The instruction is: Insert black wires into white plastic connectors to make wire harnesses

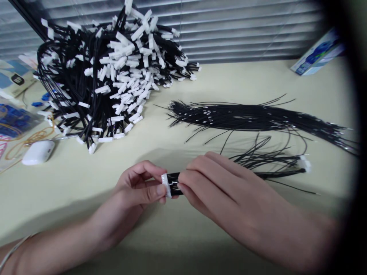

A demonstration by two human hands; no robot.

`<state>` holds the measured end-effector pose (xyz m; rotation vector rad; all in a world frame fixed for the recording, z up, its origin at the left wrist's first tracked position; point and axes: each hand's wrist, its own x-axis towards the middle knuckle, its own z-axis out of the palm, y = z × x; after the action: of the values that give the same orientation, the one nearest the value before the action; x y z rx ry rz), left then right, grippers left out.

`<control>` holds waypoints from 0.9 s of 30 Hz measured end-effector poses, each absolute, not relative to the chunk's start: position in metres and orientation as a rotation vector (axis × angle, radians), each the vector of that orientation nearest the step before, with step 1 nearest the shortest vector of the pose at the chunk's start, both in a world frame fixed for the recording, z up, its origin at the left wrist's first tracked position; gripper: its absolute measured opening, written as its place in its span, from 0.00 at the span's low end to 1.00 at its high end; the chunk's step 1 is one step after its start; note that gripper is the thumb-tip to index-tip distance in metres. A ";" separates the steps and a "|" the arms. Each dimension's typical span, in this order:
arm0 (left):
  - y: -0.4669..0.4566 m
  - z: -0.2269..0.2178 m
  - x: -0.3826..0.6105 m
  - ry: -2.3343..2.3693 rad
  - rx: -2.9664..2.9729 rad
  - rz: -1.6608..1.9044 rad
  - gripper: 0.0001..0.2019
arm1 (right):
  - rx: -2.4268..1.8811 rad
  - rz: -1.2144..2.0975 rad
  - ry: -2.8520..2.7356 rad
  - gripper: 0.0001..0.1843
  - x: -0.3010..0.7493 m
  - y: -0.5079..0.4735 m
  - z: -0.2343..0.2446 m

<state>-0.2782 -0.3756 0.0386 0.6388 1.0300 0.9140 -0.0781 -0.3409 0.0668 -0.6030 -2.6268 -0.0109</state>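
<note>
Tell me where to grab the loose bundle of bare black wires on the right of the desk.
Grip the loose wire bundle at its tight middle, from above, fingers across the strands. It lies flat, left to right; the ends fan out and would slip free. Both the left hand and right hand are busy with the white connector.

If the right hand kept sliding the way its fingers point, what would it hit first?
The right hand points left along the black wires, so it would likely meet the white connector first, pinched by the left hand.
</note>
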 end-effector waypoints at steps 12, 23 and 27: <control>-0.375 0.038 -0.278 1.018 0.637 0.906 0.09 | -0.601 -0.034 -2.623 0.07 -0.078 -0.343 0.066; -0.375 0.040 -0.279 1.022 0.628 0.913 0.09 | -0.616 -0.005 -2.596 0.07 -0.079 -0.342 0.067; -0.376 0.040 -0.278 1.005 0.616 0.915 0.09 | -0.582 -0.011 -2.609 0.11 -0.077 -0.343 0.069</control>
<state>-0.2780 -0.3755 0.0402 0.6164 1.0052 0.9151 -0.0768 -0.3430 0.0689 -0.5815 -2.6091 -0.0106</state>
